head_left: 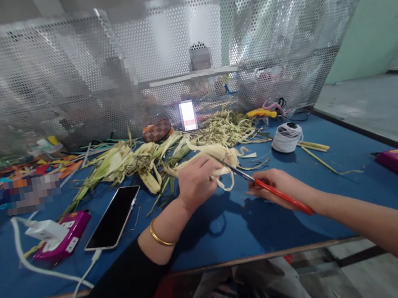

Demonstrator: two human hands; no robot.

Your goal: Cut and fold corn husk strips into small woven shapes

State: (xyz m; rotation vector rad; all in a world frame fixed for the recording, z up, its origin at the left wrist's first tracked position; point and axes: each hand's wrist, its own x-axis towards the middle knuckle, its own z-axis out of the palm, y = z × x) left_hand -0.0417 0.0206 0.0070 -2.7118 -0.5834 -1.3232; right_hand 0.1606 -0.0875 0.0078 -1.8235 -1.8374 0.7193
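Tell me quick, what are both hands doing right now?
Left hand: closed, holding pale husk strips.
Right hand: closed around the red-handled scissors, blades pointing toward the husk.

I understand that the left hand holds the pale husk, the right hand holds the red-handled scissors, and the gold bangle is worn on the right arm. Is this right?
Not quite: the head view shows the gold bangle on the left arm. The left hand does hold the pale husk, and the right hand the red-handled scissors.
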